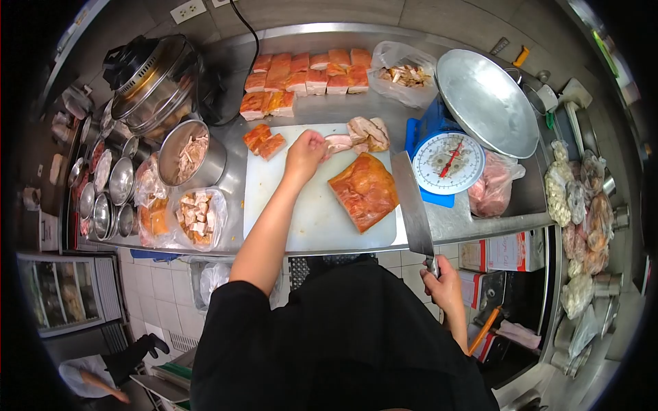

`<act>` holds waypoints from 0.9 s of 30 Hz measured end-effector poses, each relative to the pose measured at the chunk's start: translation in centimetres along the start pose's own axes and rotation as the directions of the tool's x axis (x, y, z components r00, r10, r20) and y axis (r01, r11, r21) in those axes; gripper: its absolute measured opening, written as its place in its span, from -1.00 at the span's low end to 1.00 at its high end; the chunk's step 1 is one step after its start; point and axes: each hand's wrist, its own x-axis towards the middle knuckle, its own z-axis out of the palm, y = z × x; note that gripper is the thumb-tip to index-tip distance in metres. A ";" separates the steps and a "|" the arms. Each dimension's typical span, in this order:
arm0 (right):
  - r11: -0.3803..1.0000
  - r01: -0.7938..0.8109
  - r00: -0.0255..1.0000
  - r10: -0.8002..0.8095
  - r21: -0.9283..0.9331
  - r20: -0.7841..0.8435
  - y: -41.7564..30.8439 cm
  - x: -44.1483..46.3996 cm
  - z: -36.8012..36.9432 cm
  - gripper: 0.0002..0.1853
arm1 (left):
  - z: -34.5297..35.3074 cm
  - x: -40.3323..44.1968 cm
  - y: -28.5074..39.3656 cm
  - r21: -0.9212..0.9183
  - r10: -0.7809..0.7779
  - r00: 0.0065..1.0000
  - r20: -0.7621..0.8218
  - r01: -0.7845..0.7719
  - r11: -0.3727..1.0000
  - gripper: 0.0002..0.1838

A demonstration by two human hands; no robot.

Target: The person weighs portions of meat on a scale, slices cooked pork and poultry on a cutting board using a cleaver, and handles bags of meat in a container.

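My left hand (308, 153) is over the upper part of the white cutting board (301, 226), fingers curled in around the near end of a pale strip of pork (339, 142). Beside that strip lies a folded piece of pork (370, 133). A large slab of roast pork (364, 192) with browned skin rests on the board's right half. In my right hand (443, 282) is the handle of a cleaver (414, 205), its wide blade pointing up along the board's right edge. Small browned pork pieces (263, 141) sit at the board's upper left.
Behind the board stand rows of cut pork blocks (301, 72) and a bag of pork bits (404, 74). A blue dial scale (449, 163) with a metal pan (488, 103) is close at right. Left are a metal pot (192, 154) and a bag of cubes (199, 218). Another person (96, 375) is lower left.
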 end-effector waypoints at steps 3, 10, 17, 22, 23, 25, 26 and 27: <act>0.996 -0.029 0.999 0.031 0.089 -0.025 0.7 -0.7 0.4 -0.82 | 2.7 4.2 0.1 -0.015 0.023 0.998 0.060 -0.022 1.000 -0.94; 0.978 -0.084 0.991 0.101 0.190 -0.083 1.7 -3.1 1.2 -0.83 | 2.7 7.0 -0.4 0.506 0.170 0.984 0.051 -0.172 0.845 -0.77; 0.962 -0.068 0.990 0.099 0.264 -0.104 2.7 -2.0 1.8 -0.82 | 4.4 -1.6 -0.4 0.829 -0.023 1.000 0.018 -0.002 0.559 -0.62; 0.983 -0.046 0.993 0.065 0.178 -0.099 1.7 -0.8 1.8 -0.84 | 2.7 2.5 -4.4 0.806 0.220 0.976 0.001 -0.131 0.577 -0.55; 0.984 -0.043 0.994 0.060 0.173 -0.093 1.7 -0.7 1.9 -0.84 | 2.3 3.1 -3.8 0.798 0.231 0.968 0.096 -0.213 0.563 -0.55; 0.982 -0.049 0.996 0.061 0.182 -0.061 2.2 -0.3 2.2 -0.85 | 1.6 4.0 -2.8 0.770 0.128 0.985 0.113 -0.168 0.615 -0.59; 0.982 -0.050 0.996 0.061 0.181 -0.060 2.3 -0.3 2.3 -0.85 | 1.5 4.0 -2.2 0.741 0.023 0.989 0.143 -0.122 0.661 -0.62; 0.979 -0.052 0.997 0.062 0.199 -0.048 2.4 -0.4 2.3 -0.85 | 1.5 3.8 -2.3 0.740 0.021 0.990 0.142 -0.120 0.661 -0.62</act>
